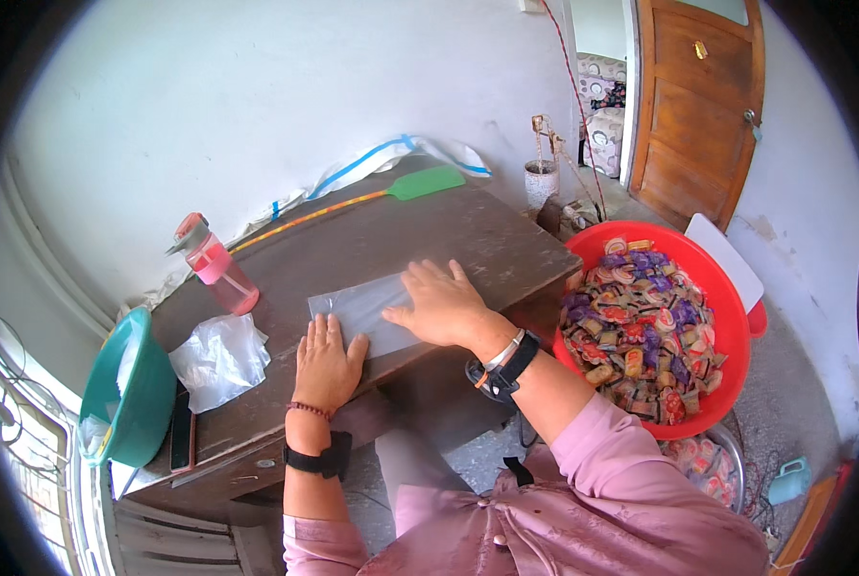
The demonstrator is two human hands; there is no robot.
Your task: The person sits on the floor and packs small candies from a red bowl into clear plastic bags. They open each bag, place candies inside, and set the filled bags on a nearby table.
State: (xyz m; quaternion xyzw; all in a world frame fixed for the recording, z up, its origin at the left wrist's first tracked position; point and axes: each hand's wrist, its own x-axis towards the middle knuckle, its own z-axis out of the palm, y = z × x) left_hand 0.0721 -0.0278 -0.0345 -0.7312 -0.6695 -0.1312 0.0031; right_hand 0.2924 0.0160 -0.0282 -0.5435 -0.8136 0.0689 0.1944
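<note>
A flat, clear plastic bag or sheet (pixel 365 306) lies on the dark wooden table (pixel 293 255) before me. My right hand (pixel 437 302) rests palm down over its right part, fingers spread. At the near left corner of the plastic, my left hand (pixel 330 363) lies flat with the thumb apart. Neither hand grips anything. To the left of my left hand is a crumpled white translucent plastic bag (pixel 222 360). The part of the sheet under my right hand is hidden.
A pink water bottle (pixel 222 270), teal basin (pixel 145 403) and phone (pixel 182 432) stand or lie at left. A green fly swatter (pixel 426 183) lies along the back. At right, a red basin (pixel 733 374) holds many wrapped snacks; a metal bowl (pixel 740 461) sits below it.
</note>
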